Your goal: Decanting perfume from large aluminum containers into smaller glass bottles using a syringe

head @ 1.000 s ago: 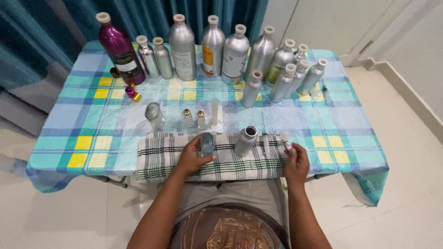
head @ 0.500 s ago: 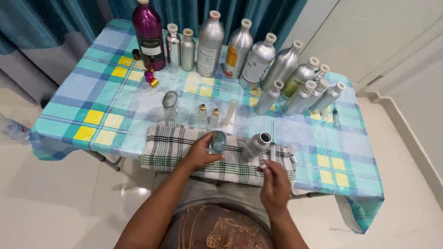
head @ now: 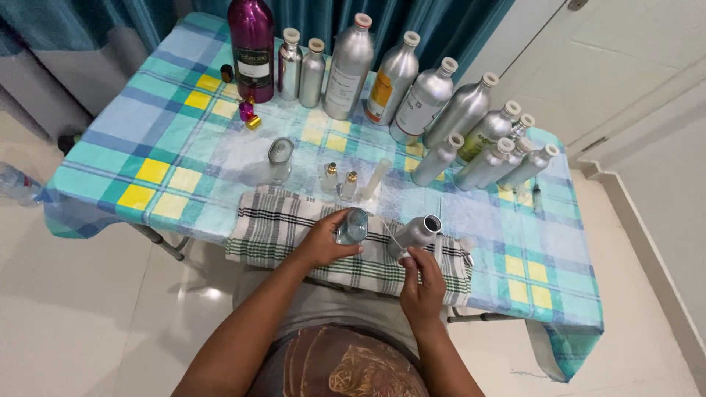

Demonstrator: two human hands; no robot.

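Small clear glass bottle (head: 352,226) is grasped in left hand (head: 322,241), centre frame over checked towel (head: 279,228) on bench (head: 147,173). Right hand (head: 422,283) is pinched on thin dropper (head: 397,242) beside open silver aluminium bottle (head: 416,234). Glass bottle best kept upright, dropper tip centred over its mouth.

Silver bottles (head: 412,88) and one magenta bottle (head: 251,40) stand on turquoise-yellow plaid tablecloth (head: 158,140).

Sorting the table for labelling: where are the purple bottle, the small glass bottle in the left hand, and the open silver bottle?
purple bottle (head: 251,37), head view, upper body.
small glass bottle (head: 353,226), head view, glass side.
open silver bottle (head: 416,234), head view, shoulder.
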